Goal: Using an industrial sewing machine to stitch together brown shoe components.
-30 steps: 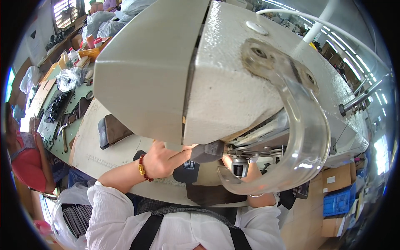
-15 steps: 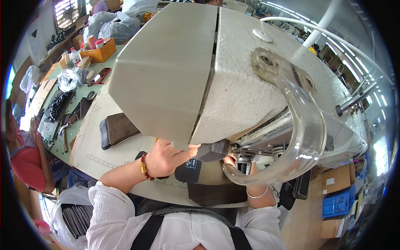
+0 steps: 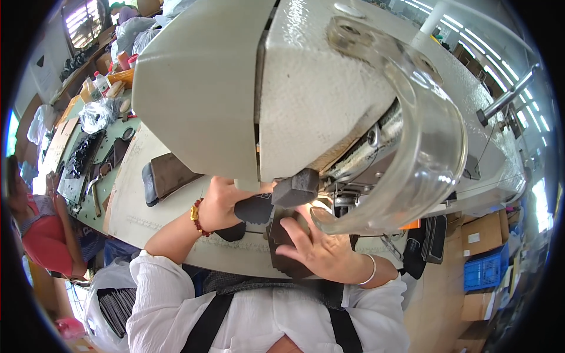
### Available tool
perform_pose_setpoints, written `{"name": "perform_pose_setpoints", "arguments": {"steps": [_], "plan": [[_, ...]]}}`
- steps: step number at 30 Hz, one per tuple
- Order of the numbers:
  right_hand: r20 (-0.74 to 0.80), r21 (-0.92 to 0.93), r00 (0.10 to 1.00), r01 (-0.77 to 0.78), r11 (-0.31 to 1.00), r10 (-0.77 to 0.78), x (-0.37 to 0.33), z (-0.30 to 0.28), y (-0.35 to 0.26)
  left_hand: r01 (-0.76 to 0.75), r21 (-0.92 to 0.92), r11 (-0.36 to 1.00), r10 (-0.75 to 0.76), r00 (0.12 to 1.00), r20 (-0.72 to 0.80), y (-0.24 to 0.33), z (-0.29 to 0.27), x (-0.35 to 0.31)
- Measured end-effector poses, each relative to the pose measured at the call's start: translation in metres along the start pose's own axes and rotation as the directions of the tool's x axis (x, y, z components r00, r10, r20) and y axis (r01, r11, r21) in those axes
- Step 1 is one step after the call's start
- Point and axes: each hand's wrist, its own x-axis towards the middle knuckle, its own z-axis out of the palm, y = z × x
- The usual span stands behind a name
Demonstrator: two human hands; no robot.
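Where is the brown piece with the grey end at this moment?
In the head view, the brown piece lies left of centre on the pale table, beside the machine head's lower left edge and left of the left hand.

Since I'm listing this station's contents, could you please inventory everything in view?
sewing machine: one, cream, centre
guard: one, clear, front of machine
block: one, grey, machine's lower edge
brown piece: one, brown, under right hand
grey piece: one, dark grey, beside left hand
folded piece: one, brown, table's left
table: one, cream, beneath work
bench: one, green, left
hammer: one, tan handle, on bench
bottles: several, mixed, upper left
sacks: several, pale grey, upper left
bag: one, clear, lower left
boxes: at least two, brown, right
crate: one, blue, right
co-workers: at least two, nearer in red, left
shirt: one, white, bottom
left hand: one, red beads, beside block
right hand: one, white bangle, on brown piece
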Motion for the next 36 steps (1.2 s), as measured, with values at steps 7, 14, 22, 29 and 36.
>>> {"name": "perform_pose_setpoints", "arguments": {"steps": [7, 14, 22, 29, 36], "plan": [[-0.217, 0.112, 0.973, 0.106, 0.988, -0.080, 0.003, 0.003, 0.005, -0.082, -0.123, 0.989, 0.093, 0.992, 0.084, 0.004, -0.007, 0.007], [-0.292, 0.166, 0.951, 0.160, 0.973, -0.106, 0.007, 0.001, 0.008, -0.289, -0.028, 0.957, 0.290, 0.952, 0.100, -0.001, -0.008, 0.011], [-0.276, 0.151, 0.958, 0.121, 0.981, -0.076, 0.002, 0.002, 0.007, -0.342, 0.116, 0.933, 0.333, 0.939, 0.090, -0.011, 0.005, -0.008], [-0.334, -0.008, 0.936, 0.111, 0.994, -0.108, 0.004, 0.001, 0.000, -0.462, 0.296, 0.836, 0.450, 0.886, 0.114, -0.003, 0.004, -0.001], [-0.418, -0.105, 0.888, 0.166, 0.981, -0.195, 0.007, 0.004, -0.005, -0.506, 0.347, 0.790, 0.500, 0.859, 0.114, 0.011, -0.005, 0.009]]}}
